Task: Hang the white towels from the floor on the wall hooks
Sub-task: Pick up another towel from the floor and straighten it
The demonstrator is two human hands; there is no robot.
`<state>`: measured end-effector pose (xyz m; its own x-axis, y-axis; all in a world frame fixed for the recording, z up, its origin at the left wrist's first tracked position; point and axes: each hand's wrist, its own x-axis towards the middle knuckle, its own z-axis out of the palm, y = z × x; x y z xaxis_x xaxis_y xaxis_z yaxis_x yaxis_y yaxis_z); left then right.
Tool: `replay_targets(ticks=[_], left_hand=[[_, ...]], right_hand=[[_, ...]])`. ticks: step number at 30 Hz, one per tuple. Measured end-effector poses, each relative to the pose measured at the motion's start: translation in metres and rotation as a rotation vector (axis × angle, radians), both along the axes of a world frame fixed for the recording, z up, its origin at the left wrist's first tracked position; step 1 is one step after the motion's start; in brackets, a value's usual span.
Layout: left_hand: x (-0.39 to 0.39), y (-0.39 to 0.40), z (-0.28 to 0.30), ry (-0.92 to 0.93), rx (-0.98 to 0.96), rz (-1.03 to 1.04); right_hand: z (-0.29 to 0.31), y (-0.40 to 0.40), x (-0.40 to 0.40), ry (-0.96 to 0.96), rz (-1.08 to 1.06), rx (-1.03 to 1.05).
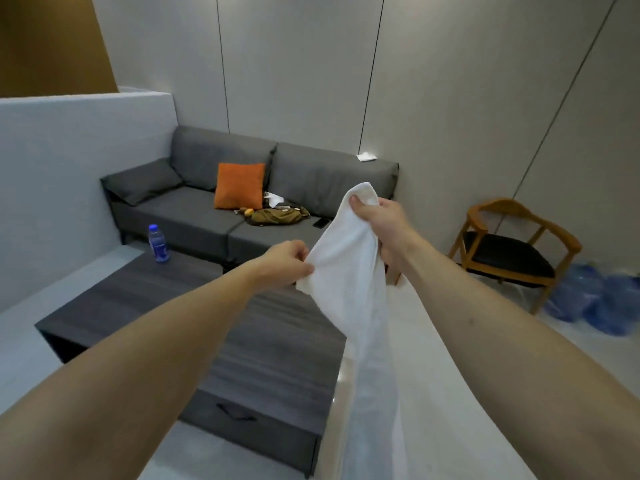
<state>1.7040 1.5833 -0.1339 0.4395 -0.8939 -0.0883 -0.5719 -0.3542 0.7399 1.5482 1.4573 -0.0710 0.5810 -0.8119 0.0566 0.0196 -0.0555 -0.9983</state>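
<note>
A white towel (pixel 349 278) hangs in front of me, held up at chest height and trailing down past the bottom of the view. My right hand (pixel 381 226) grips its bunched top end, thumb pressed over the cloth. My left hand (pixel 294 263) pinches the towel's left edge a little lower. No wall hooks show in this view. No other towel is visible on the floor.
A dark coffee table (pixel 194 323) with a blue water bottle (pixel 158 243) stands below my arms. Behind it is a grey sofa (pixel 194 213) with an orange cushion (pixel 239 185) and an olive bag. A wooden chair (pixel 512 247) and blue water jugs (pixel 595 299) sit at right.
</note>
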Motion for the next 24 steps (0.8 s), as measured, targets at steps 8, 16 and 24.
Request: replay_targets(ticks=[8, 16, 24], left_hand=[[0.081, -0.04, 0.029, -0.153, -0.273, 0.485], [0.119, -0.015, 0.077, -0.318, 0.215, 0.574], [0.147, 0.044, 0.072, -0.535, 0.207, 1.048]], right_hand=[[0.009, -0.091, 0.106, -0.007, 0.299, -0.005], [0.017, -0.142, 0.193, 0.006, 0.457, -0.018], [0.01, -0.137, 0.285, -0.033, 0.56, 0.04]])
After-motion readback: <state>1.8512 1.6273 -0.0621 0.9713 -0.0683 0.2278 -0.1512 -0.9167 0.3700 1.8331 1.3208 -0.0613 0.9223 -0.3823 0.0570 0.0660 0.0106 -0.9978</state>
